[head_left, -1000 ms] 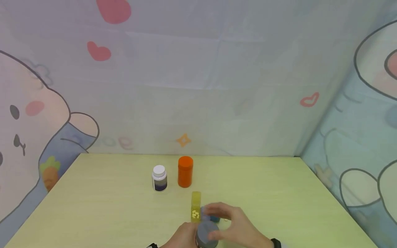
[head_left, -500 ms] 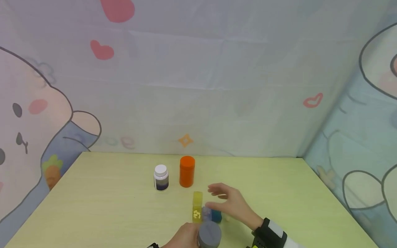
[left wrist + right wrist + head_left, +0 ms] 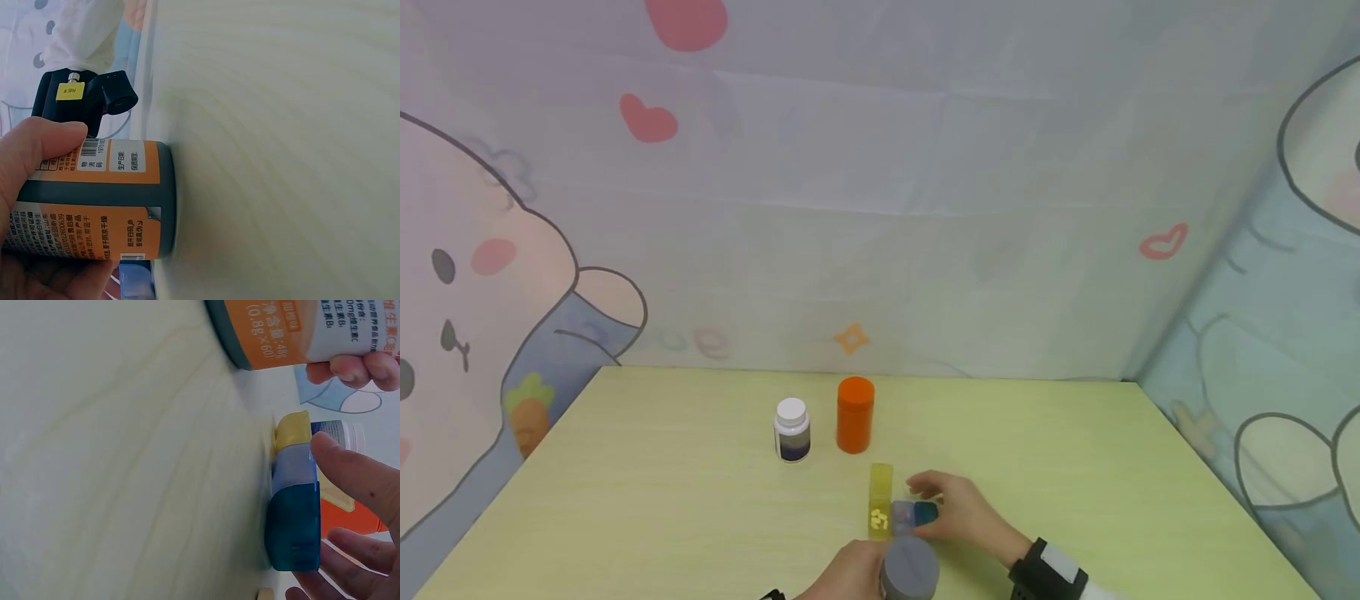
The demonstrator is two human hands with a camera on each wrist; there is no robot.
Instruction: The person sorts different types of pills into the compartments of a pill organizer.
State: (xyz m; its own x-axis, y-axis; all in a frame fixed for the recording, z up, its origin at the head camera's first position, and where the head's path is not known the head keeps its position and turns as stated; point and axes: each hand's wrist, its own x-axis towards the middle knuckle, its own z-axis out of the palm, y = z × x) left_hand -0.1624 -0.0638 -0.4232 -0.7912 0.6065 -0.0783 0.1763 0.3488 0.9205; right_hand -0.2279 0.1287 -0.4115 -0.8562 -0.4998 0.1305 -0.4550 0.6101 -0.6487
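My left hand [image 3: 850, 571] grips an orange-labelled vitamin bottle [image 3: 94, 215] with a grey cap [image 3: 910, 568], upright at the near edge of the head view. Just beyond it lies a small pill organizer in three colours. Its yellow compartment has the lid [image 3: 882, 481] raised and several pale tablets [image 3: 878, 520] inside; the clear lilac [image 3: 902, 517] and teal [image 3: 292, 528] compartments have their lids down. My right hand [image 3: 962, 512] spans the organizer with relaxed fingers. Its thumb [image 3: 340, 459] is right at the top edge of the lilac compartment, and the other fingers are partly hidden behind the teal one.
Beyond the organizer stand a white bottle [image 3: 792, 429] with a dark label and an orange bottle [image 3: 855, 415], both capped. A small beige piece [image 3: 265, 594] lies on the table by the teal end. A printed cloth [image 3: 925, 208] hangs behind the table.
My right hand has left the grey cap, swung forward and up beyond the organizer, then come down onto its lilac and teal compartments. My left hand keeps holding the bottle.
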